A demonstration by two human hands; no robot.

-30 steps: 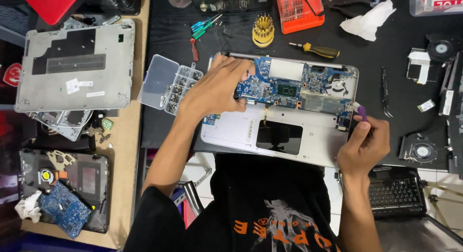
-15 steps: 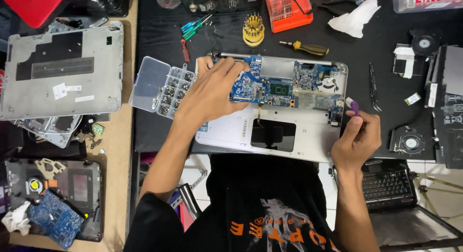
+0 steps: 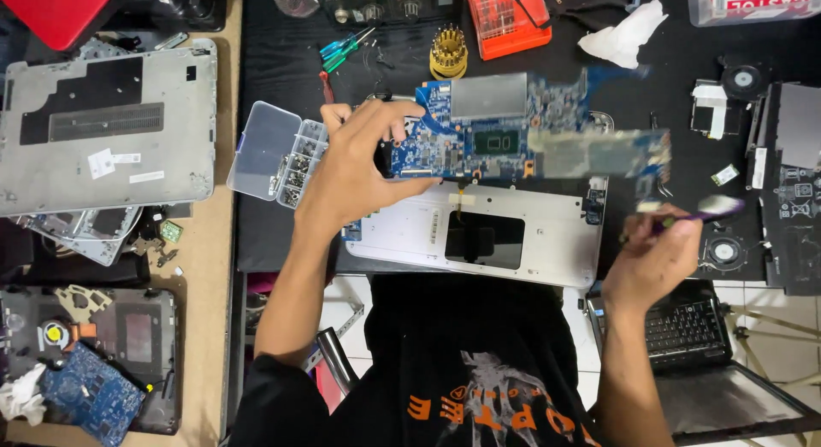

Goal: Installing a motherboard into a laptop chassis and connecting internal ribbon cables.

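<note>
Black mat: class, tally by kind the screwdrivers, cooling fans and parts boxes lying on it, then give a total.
Screwdrivers: 3, two green-handled and one red-handled
Cooling fans: 2, upper fan and lower fan
Parts boxes: 2, clear screw box and orange bit case
Total: 7

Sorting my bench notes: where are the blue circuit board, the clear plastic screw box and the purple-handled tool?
blue circuit board (image 3: 500,143), head view, its dark chip.
clear plastic screw box (image 3: 267,139), head view, its open lid.
purple-handled tool (image 3: 717,209), head view, its handle.
</note>
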